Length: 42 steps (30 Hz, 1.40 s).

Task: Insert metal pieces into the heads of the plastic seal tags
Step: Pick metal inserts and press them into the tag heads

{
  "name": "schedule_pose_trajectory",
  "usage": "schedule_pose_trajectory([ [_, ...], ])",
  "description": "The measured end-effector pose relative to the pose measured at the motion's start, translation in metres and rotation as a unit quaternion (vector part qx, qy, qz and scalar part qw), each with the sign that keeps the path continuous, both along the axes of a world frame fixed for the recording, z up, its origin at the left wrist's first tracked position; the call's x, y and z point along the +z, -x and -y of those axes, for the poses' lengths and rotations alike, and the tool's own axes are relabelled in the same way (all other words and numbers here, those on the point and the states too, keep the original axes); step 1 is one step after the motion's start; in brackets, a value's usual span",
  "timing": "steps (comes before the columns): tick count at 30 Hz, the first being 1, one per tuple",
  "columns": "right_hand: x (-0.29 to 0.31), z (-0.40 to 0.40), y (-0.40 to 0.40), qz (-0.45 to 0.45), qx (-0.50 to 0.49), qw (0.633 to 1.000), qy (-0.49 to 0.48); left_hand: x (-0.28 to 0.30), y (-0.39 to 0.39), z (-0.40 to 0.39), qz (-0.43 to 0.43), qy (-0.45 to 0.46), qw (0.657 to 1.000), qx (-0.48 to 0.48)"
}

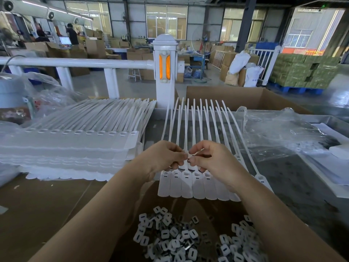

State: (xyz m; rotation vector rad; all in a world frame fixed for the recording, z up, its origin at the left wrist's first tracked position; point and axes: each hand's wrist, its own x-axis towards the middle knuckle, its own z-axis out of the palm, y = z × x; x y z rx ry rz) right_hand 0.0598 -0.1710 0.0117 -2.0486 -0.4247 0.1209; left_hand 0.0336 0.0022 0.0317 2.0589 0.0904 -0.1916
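A joined strip of white plastic seal tags (196, 186) lies flat before me, flags toward me and thin tails fanned away. Above the heads of the middle tags my left hand (162, 157) and my right hand (213, 159) meet fingertip to fingertip. My right thumb and forefinger pinch a small dark metal piece (189, 160) right at the tag strip. My left fingers are curled and pinch the same spot; what they hold is hidden. Close to me lies a heap of small metal pieces (188, 241), many with a slot.
A thick stack of tag strips (75, 140) fills the left of the table. Crumpled clear plastic (283, 133) lies at the right, an open cardboard box (245, 95) behind it, and a white railing post (164, 72) stands beyond the tags.
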Motion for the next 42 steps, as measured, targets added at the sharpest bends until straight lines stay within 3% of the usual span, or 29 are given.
schedule_pose_trajectory([
  [10, -0.004, 0.000, -0.001, -0.010, 0.003, 1.000, -0.020, -0.003, 0.001, -0.002, 0.002, 0.013, 1.000, -0.010],
  [22, -0.015, 0.005, -0.010, -0.053, -0.020, 0.998, -0.007, -0.025, -0.007, 0.014, -0.011, -0.139, 0.989, 0.048],
  [42, -0.012, 0.005, -0.008, -0.053, -0.019, 0.998, 0.004, -0.023, -0.008, 0.014, -0.014, -0.151, 0.988, 0.019],
])
